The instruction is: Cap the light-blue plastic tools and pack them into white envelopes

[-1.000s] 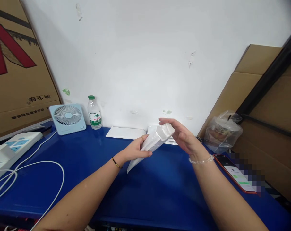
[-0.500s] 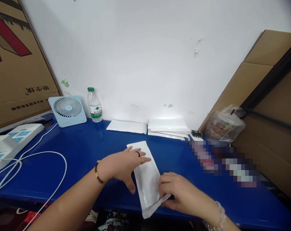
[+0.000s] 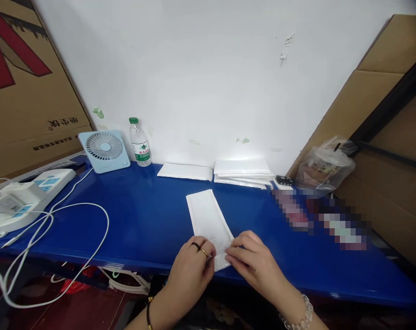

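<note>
A white padded envelope (image 3: 208,211) lies at a slant on the blue table, its near end at the front edge. My left hand (image 3: 196,261), with two rings, is closed on the left side of that near end, thumb and fingers pinching it. On the right side of the same end, my right hand (image 3: 251,256) grips with its fingertips. Between the hands the near end looks folded over. Parts of the envelope's edges are hidden under my fingers.
At the wall lie a single white envelope (image 3: 185,172) and a stack of envelopes (image 3: 242,169). A blue fan (image 3: 105,149), a water bottle (image 3: 141,144) and a power strip (image 3: 51,178) with white cables stand left. A bagged cup (image 3: 324,167) stands right, near cardboard (image 3: 376,64).
My left hand has come down from the envelope's upper part to its near end and closed there. My right hand stays at that end, which now looks folded. The view has shifted slightly.
</note>
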Available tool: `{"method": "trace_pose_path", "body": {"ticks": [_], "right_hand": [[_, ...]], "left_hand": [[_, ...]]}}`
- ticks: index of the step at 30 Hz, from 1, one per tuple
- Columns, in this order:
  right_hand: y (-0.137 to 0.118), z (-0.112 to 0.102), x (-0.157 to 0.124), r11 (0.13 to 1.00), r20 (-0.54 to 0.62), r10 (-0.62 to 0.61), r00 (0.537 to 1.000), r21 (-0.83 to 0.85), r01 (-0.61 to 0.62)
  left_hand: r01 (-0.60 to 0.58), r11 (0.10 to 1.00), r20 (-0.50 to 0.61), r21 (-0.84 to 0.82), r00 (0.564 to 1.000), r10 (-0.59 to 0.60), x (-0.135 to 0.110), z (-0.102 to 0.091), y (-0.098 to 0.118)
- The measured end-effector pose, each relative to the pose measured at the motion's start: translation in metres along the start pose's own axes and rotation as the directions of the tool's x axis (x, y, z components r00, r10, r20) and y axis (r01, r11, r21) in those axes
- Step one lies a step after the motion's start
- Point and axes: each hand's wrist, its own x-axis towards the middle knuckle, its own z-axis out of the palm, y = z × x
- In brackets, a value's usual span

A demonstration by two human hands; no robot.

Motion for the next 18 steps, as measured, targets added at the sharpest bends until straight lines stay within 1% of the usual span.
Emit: {"method": "trace_pose_path", "body": {"ticks": [2, 4, 8, 10, 11, 12, 13, 14, 15, 16, 17, 18], "right_hand": [[-0.005, -0.001, -0.004, 0.998, 0.075, -0.037, 0.996, -0.055, 0.041], [-0.01, -0.001, -0.006, 0.993, 0.121, -0.031, 0.992, -0.107, 0.045], [-0.015, 0.006, -0.002, 0.972, 0.131, -0.039, 0.991, -0.225, 0.068], [-0.017, 0.009, 0.003, 0.943, 0.128, -0.077, 0.989, -0.313, 0.113], [-0.018, 0.009, 0.006, 0.924, 0.124, -0.103, 0.987, -0.356, 0.141], [-0.019, 0.007, 0.011, 0.905, 0.122, -0.134, 0.984, -0.389, 0.171], [-0.02, 0.002, 0.017, 0.892, 0.115, -0.165, 0.98, -0.406, 0.198], [-0.02, -0.005, 0.025, 0.89, 0.104, -0.193, 0.976, -0.399, 0.219], [-0.021, -0.015, 0.035, 0.903, 0.087, -0.209, 0.974, -0.365, 0.227], [-0.021, -0.027, 0.048, 0.928, 0.052, -0.204, 0.978, -0.306, 0.21], [-0.02, -0.039, 0.063, 0.962, 0.022, -0.176, 0.984, -0.21, 0.176], [-0.018, -0.051, 0.081, 0.988, -0.039, -0.125, 0.991, -0.091, 0.121]], "left_hand": [[-0.068, 0.998, 0.044, 0.013, 0.997, 0.067, -0.002, -0.005, -0.001], [-0.137, 0.99, 0.094, 0.018, 0.986, 0.135, -0.004, -0.01, -0.003], [-0.227, 0.97, 0.179, 0.09, 0.962, 0.208, -0.004, -0.014, -0.01], [-0.263, 0.953, 0.183, 0.15, 0.955, 0.235, -0.002, -0.014, -0.012], [-0.274, 0.946, 0.154, 0.172, 0.956, 0.248, -0.001, -0.015, -0.012], [-0.275, 0.944, 0.098, 0.182, 0.96, 0.261, -0.001, -0.017, -0.012], [-0.266, 0.946, 0.011, 0.183, 0.963, 0.269, -0.002, -0.02, -0.012], [-0.25, 0.952, -0.1, 0.176, 0.958, 0.27, -0.004, -0.023, -0.013], [-0.236, 0.958, -0.223, 0.16, 0.937, 0.268, -0.006, -0.027, -0.015], [-0.225, 0.964, -0.343, 0.14, 0.902, 0.261, -0.009, -0.03, -0.018], [-0.218, 0.969, -0.443, 0.117, 0.862, 0.247, -0.012, -0.033, -0.022], [-0.215, 0.973, -0.507, 0.087, 0.831, 0.229, -0.014, -0.034, -0.026]]}}
